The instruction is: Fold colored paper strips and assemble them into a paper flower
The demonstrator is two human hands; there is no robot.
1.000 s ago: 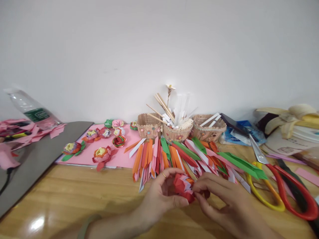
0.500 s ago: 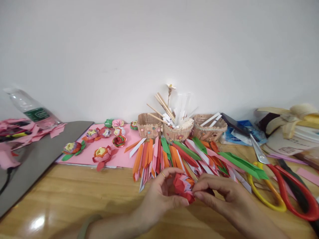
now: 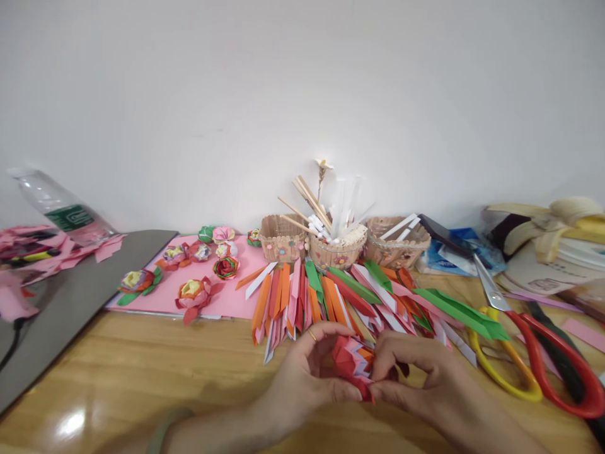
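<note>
A folded paper flower in red, orange and pale purple is between both hands, above the front of the wooden table. Around its left side curl the fingers of my left hand, thumb along the lower edge. My right hand pinches a petal at the flower's lower right with thumb and forefinger; the fingertips partly cover it. Just beyond the hands lie many folded paper strips in orange, red, pink, white and green. Finished-looking paper flowers sit on a pink sheet to the left.
Three decorated baskets stand against the wall, holding sticks and white rolls. Scissors with red and yellow handles lie at right, near a banana peel. At left, a plastic bottle and pink scraps rest on a grey board.
The flower has tilted in my left hand, showing more of its outer side. My right fingers have shifted to its lower edge and bent inward, pressing a petal there.
</note>
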